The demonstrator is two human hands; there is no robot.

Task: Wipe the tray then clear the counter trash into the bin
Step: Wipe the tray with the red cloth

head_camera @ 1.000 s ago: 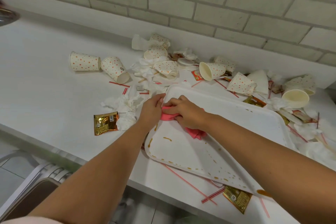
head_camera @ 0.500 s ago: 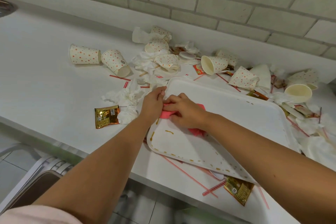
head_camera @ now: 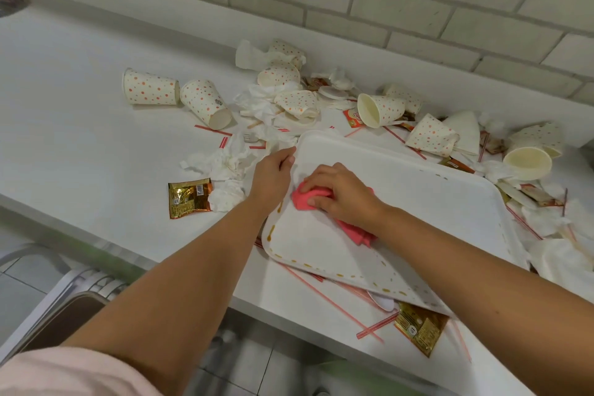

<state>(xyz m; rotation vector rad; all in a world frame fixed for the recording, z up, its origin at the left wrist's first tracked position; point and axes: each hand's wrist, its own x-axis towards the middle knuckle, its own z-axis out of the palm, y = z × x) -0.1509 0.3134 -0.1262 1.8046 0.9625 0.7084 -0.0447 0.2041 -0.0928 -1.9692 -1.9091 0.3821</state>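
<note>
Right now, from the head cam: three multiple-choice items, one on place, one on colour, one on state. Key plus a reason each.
1. The gold sachet nearest the left hand lies: A) on the tray; B) on the counter beside crumpled napkins, left of the tray; C) under the right hand.
2. The cloth under the right hand is: A) blue; B) green; C) pink.
3. The tray's near rim is: A) marked with yellow-brown sauce dots; B) spotless; C) hidden under the cloth.

Key:
1 B: the sachet sits on bare counter next to the napkins, off the tray.
2 C: pink shows at the fingertips and behind the wrist.
3 A: a line of dots runs along the near edge, uncovered.
</note>
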